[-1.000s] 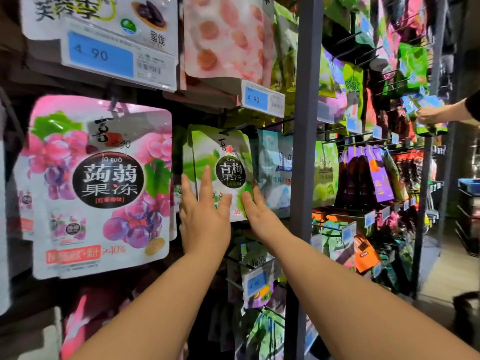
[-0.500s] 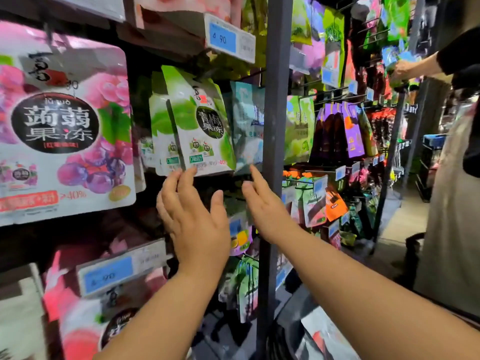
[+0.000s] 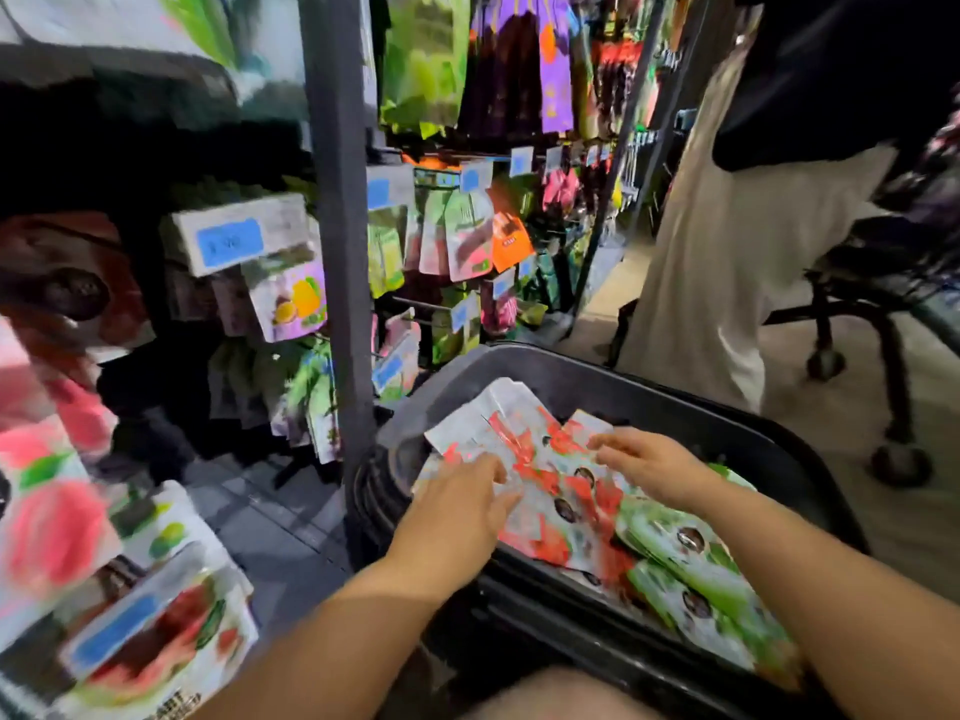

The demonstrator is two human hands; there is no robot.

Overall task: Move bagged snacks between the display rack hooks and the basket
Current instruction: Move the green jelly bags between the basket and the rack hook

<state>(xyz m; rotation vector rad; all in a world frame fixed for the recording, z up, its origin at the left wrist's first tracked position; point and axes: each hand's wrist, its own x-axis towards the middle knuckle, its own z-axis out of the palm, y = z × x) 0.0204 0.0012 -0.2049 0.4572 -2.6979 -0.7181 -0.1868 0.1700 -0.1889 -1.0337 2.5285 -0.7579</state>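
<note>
A black basket sits low in front of me, beside the display rack post. It holds several red-and-white snack bags piled at its left end and green snack bags at its right. My left hand lies with straight fingers on the left edge of the red bags. My right hand rests on top of the same pile, fingers spread and only slightly bent. Neither hand plainly grips a bag; the picture is blurred.
Hooks left of the post carry hanging bags and price tags; more bags hang to its right. A person in a pale skirt stands just behind the basket. A wheeled black frame stands at the right.
My view has swung down from the rack to the basket. Both hands left the hanging green bags and dropped onto the red bags in the basket.
</note>
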